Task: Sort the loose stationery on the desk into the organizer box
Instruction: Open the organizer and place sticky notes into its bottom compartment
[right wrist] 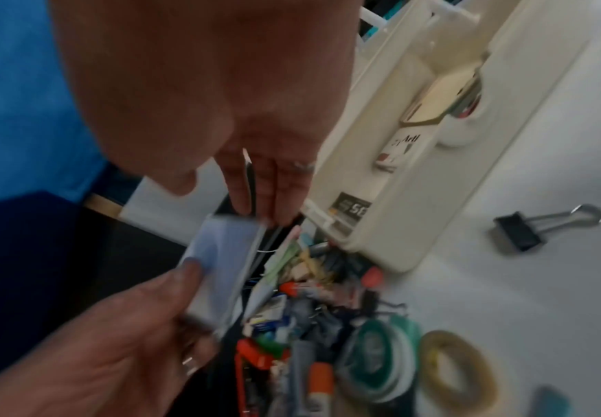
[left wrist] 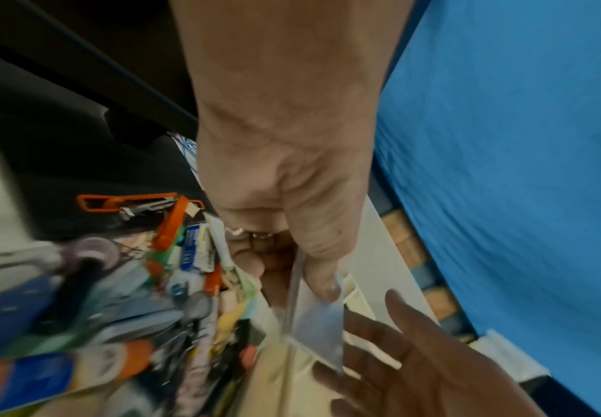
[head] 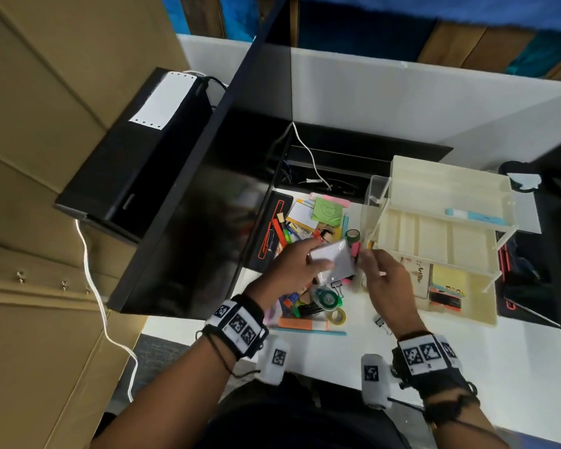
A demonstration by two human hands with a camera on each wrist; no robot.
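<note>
My left hand pinches a flat white packet in clear wrap between thumb and fingers, lifted above the stationery pile. In the left wrist view the thumb presses on the packet. My right hand is open, its straight fingers at the packet's far edge; actual contact is blurred. The cream organizer box stands just to the right with its tiered tray swung up.
A green tape dispenser, a tape roll and a black binder clip lie on the white desk near me. A blue pen lies in the upper tray, notepads in the base. A black partition stands to the left.
</note>
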